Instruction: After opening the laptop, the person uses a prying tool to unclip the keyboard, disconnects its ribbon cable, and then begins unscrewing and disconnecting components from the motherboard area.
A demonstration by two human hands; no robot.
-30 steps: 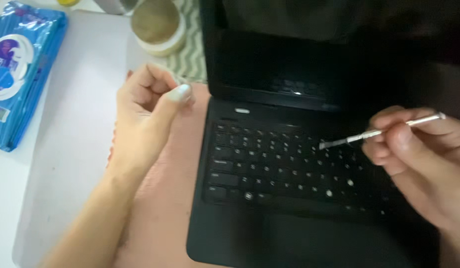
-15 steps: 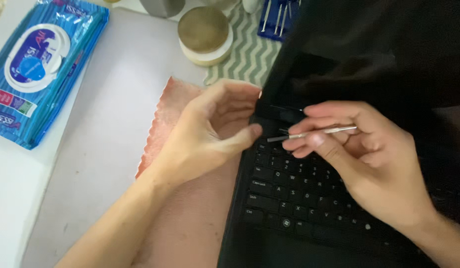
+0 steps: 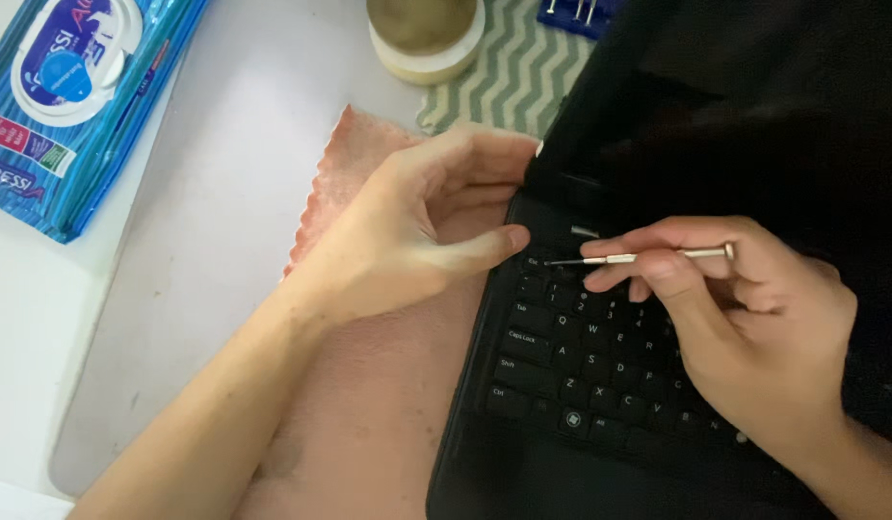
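The right hand [image 3: 745, 337] is pinching a thin silver metal pick tool [image 3: 639, 257] between thumb and fingers, closed firmly on its shaft, and is pointing its dark tip toward the top-left corner of the keyboard of the black open laptop [image 3: 600, 385]. The tip is sitting just over the corner key, though whether it is touching the key is hard to tell from this angle. The left hand [image 3: 417, 231] is bracing against the laptop's left edge near the hinge, its fingers curling around the corner of the screen and its thumb pressing against the side of the base; it is holding nothing else.

The laptop is resting on a salmon-pink cloth with a scalloped edge [image 3: 369, 385], which is spreading out to the left under the forearm. Beyond the cloth's edge, bare white table surface [image 3: 224, 173] is leaving open room up to a blue plastic pack of wet wipes [image 3: 70, 96] at the far left. A round cream-coloured jar with a tan lid [image 3: 427, 34] is standing at the top edge, on a grey-and-white zigzag mat [image 3: 513, 82].
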